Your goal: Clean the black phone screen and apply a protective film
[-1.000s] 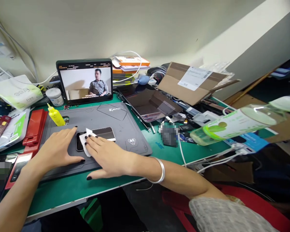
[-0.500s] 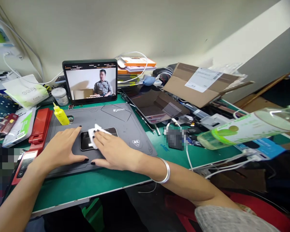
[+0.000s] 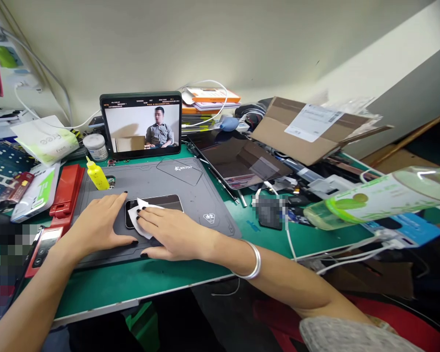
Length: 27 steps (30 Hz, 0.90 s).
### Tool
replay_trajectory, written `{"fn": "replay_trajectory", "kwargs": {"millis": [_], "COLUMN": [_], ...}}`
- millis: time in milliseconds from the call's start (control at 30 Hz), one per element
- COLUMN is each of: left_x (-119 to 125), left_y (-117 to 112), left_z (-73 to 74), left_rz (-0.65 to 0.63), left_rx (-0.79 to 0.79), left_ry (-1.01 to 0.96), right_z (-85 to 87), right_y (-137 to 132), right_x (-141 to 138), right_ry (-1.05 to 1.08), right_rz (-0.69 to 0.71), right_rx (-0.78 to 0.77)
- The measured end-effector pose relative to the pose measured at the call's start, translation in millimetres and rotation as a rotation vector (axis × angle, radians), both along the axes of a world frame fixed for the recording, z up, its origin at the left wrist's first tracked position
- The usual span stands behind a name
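A black phone (image 3: pixel 165 202) lies screen up on a grey work mat (image 3: pixel 190 190). My right hand (image 3: pixel 168 234) presses a small white wipe (image 3: pixel 137 220) flat onto the phone's left end, fingers together on the cloth. Beside it, my left hand (image 3: pixel 97 225) lies flat on the mat, fingers spread, thumb along the phone's near edge, steadying it. A silver bangle sits on my right wrist.
A tablet (image 3: pixel 141 124) playing video stands behind the mat. A yellow squeeze bottle (image 3: pixel 96 175) and a red case (image 3: pixel 66 190) sit at the left. A dark tablet (image 3: pixel 242 159), a cardboard box (image 3: pixel 304 129), cables and a clear bottle (image 3: pixel 374 198) crowd the right.
My right hand slid the wipe right along the phone's screen, then back to the left end. My left hand stayed put. The camera shifted slightly.
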<state>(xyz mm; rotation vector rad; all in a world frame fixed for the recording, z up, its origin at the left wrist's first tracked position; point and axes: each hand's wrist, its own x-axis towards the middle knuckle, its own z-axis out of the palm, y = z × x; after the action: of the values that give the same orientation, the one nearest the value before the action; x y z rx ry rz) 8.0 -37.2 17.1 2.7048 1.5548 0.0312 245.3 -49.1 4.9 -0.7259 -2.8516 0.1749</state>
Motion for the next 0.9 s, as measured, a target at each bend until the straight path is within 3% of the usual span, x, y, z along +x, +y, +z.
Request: {"fn": "replay_trajectory", "kwargs": {"millis": [200,300,500,667,900], "left_x": [-2,-1,3,4,4], "left_y": [1,1,-2,-4,-4], "left_z": [-2.3,-2.1,1.9,3.2,3.9], "left_rz": [-0.015,-0.015,-0.006,-0.002,0.011], "left_rx": [0.004,0.002,-0.032,-0.03,-0.041], "left_ry": [-0.012,-0.006,-0.007,0.009,0.029], "right_z": [-0.4,-3.2,-14.7,-17.5,-16.1], "right_y": [3,12,23,19,28], "right_x": [2,17,46,53,69], "right_ry": [-0.043,-0.074,-0.079,-0.01,0.007], "right_rz": [0.024,0.064,-0.019,0.162,-0.007], "right_rx": [0.002,-0.028,-0.105,-0.169,-0.148]}}
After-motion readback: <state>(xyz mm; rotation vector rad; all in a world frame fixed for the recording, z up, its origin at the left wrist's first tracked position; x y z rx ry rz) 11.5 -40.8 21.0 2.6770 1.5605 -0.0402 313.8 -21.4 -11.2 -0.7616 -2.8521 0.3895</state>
